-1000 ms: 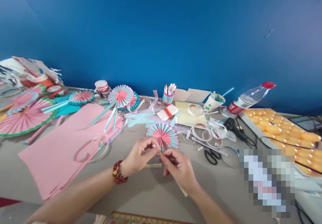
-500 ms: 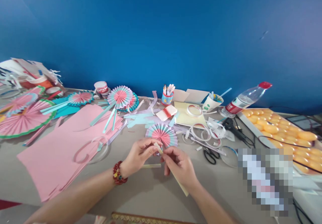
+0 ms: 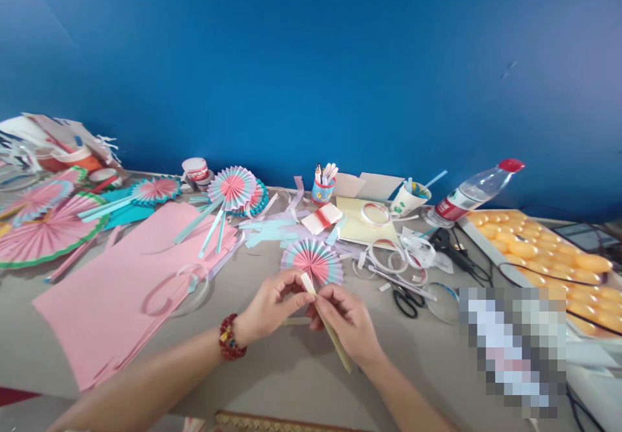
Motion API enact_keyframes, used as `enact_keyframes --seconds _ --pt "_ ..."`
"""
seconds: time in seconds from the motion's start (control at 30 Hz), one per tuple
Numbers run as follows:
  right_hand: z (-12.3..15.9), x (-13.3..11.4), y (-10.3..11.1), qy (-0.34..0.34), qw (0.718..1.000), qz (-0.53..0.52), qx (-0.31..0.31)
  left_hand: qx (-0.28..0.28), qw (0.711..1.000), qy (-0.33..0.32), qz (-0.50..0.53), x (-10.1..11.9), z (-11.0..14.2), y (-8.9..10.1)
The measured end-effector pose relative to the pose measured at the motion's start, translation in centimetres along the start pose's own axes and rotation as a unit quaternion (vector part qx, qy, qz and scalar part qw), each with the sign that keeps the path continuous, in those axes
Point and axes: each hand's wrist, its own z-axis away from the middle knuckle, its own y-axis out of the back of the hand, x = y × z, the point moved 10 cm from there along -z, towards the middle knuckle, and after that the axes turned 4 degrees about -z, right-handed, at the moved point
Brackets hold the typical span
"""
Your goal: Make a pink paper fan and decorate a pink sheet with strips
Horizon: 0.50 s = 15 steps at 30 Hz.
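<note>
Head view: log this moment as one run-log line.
left hand: pinching pale strip near its upper end | right hand: holding same strip | pleated rosette: lying just beyond hands | scissors: right of hands

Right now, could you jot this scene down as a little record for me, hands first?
Left hand: thumb and fingers at the strip's upper end
Right hand: pinching the pale strip
Just beyond: round pleated fan
Left side: pink paper
Right side: scissors, glue gun, bottle
Backdrop: blue wall
</note>
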Motion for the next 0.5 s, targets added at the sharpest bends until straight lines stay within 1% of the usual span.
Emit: enact_keyframes --seconds 0.1,0.17,0.2,0.27,0.33,0.4,0.5 --pt "0.1 -1.3 0.4 0.050 0.995 0.089 0.014 0.001 1.000 -0.003 -0.002 0.3 -0.1 0.1" --pt "0.3 -2.2 0.9 0.089 0.985 0.141 0.038 -0.013 0.999 0.018 0.037 0.2 0.0 -0.2" --pt "0.4 -2.4 1.2 0.099 0.983 0.145 0.050 -0.029 0.997 0.036 0.068 0.0 0.2 -0.6" --pt "0.4 -2.3 1.7 0.100 0.986 0.111 0.068 -0.074 0.987 0.073 0.120 -0.3 0.6 -1.7" --pt "0.4 -2.0 1.9 0.097 0.990 0.071 0.073 -0.107 0.980 0.101 0.136 -0.8 1.0 -2.7" --pt "0.4 -2.0 1.8 0.101 0.991 0.056 0.072 -0.107 0.981 0.113 0.118 -1.2 1.2 -3.0" --pt "0.4 -2.2 1.9 0.113 0.988 0.072 0.082 -0.074 0.988 0.108 0.081 -1.5 1.2 -2.5"
